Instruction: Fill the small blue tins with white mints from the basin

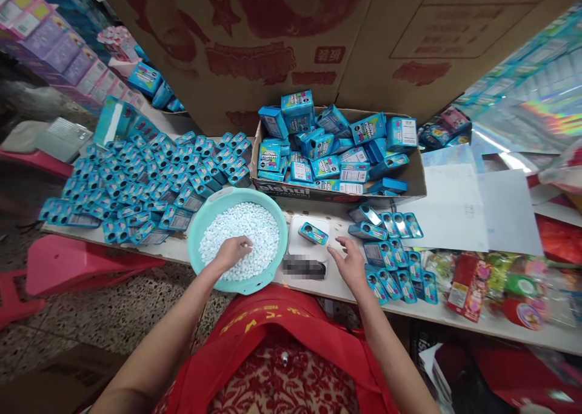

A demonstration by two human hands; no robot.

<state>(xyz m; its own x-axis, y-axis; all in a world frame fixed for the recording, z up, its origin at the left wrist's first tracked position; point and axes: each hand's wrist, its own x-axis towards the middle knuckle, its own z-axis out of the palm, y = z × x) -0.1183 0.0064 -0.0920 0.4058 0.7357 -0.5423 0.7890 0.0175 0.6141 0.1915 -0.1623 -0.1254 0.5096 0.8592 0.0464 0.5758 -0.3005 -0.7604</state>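
My left hand [234,252] is over the turquoise basin [193,235], its fingers curled together at the heap of small white candies [248,220]. A few white candies seem to be pinched at its fingertips. My right hand [348,259] is held with thumb and fingers apart, empty, just right of a white kitchen scale [297,247]. On the scale lies one small blue candy box [313,233], tilted, with a dark round opening at its end. Several similar blue boxes [402,283] stand and lie right of my right hand.
A cardboard tray [336,200] of blue boxes stands behind the scale, before a large carton [291,44]. Many blue boxes [150,171] crowd the table's left. At right are white paper sheets [448,202] and a red packet [468,287]. A pink stool [82,265] stands at left.
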